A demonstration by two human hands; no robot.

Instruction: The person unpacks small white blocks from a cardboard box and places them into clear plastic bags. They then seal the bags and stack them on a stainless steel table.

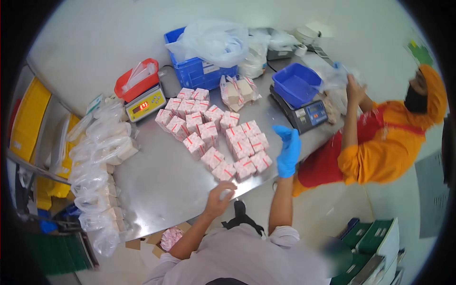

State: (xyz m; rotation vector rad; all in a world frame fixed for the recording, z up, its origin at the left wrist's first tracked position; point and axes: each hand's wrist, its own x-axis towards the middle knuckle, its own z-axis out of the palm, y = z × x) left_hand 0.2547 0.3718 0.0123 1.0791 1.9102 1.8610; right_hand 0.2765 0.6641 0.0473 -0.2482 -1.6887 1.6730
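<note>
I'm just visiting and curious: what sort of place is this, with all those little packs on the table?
Probably a small packing and weighing room. Two digital scales stand on a steel table beside rows of wrapped red-and-white packs, and the person's right hand wears a blue glove.

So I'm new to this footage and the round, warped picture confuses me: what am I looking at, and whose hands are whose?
The picture comes from a wide fisheye camera worn on a person's head, looking down, so straight edges bend. The two forearms rising from the lower edge are the wearer's own. The left hand is bare and curled, but what it holds, if anything, cannot be told. The right hand wears a blue glove and is raised open, holding nothing. Both hover by the steel table, near a cluster of small red-and-white packets. Also there: two scales, one carrying a red tray, the other a blue tray, a blue crate and clear bags. The person in orange is a co-worker.
</note>
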